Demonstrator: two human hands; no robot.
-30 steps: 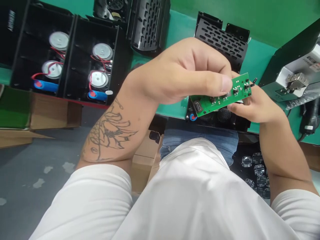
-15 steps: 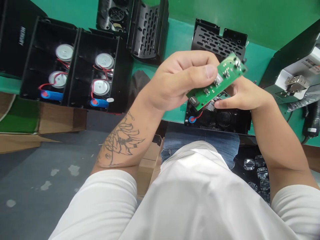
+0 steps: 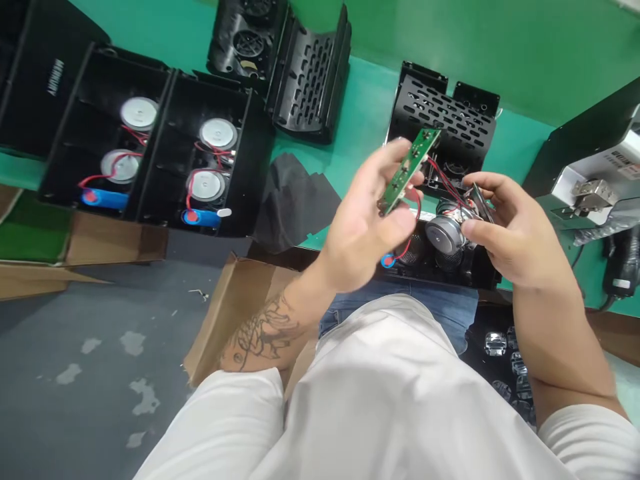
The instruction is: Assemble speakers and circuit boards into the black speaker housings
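My left hand (image 3: 367, 213) grips a green circuit board (image 3: 409, 168) by its edges, with the board tilted steeply. Red and dark wires run from the board to a round silver speaker (image 3: 445, 233) on the right. My right hand (image 3: 515, 230) holds that speaker and a dark part beside it between thumb and fingers. Below both hands lies an open black housing (image 3: 470, 270) at the table's front edge. Inside its left end shows a blue cylinder (image 3: 388, 260) with a red wire. A slotted black cover (image 3: 440, 110) is just behind.
Two open black housings (image 3: 173, 147) with speakers and blue cylinders stand on the left. Further black slotted parts (image 3: 310, 80) are at the back. A silver and black machine (image 3: 585, 160) is at the right. Cardboard boxes (image 3: 225, 300) sit below the table.
The circuit board has turned steeper and moved left, away from my right hand. The speaker has come into clear view in my right hand, with wires stretched between them. The camera view has shifted slightly.
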